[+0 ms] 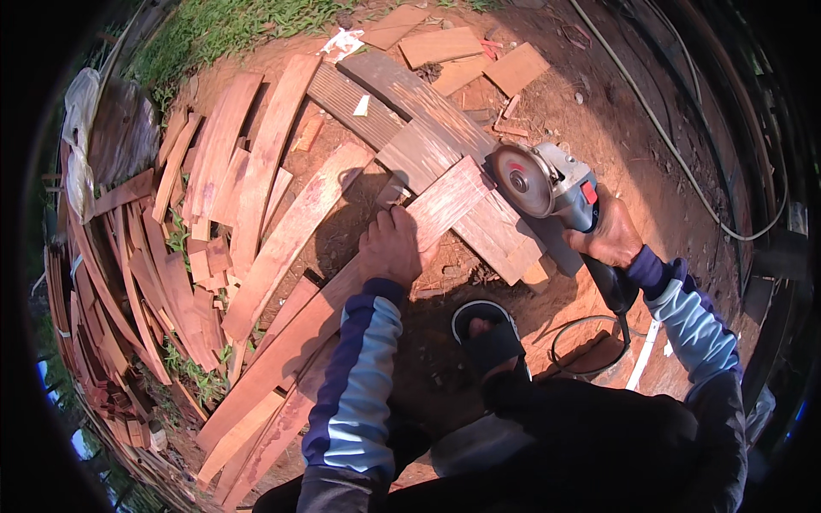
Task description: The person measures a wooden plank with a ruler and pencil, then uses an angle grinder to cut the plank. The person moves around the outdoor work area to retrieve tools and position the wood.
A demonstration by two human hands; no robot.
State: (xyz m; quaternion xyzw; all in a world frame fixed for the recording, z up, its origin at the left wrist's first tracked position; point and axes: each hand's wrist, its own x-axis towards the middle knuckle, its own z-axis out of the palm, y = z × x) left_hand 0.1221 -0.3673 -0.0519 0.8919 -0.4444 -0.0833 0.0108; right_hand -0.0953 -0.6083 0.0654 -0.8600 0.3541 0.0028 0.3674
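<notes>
My right hand is wrapped round the body of an angle grinder, which has a red switch and a round disc facing me. The disc is close to the end of a reddish plank; whether it touches the wood I cannot tell. My left hand grips that plank partway along, its fingers curled over the far edge. The plank runs from the lower left up across a stack of weathered grey boards. By my left fingertips is a small greyish piece, its kind unclear.
Many loose planks lie to the left, with tied bundles beyond them. Short board offcuts lie at the back. A black cord loops beside my sandalled foot. A pale hose crosses the dirt at right.
</notes>
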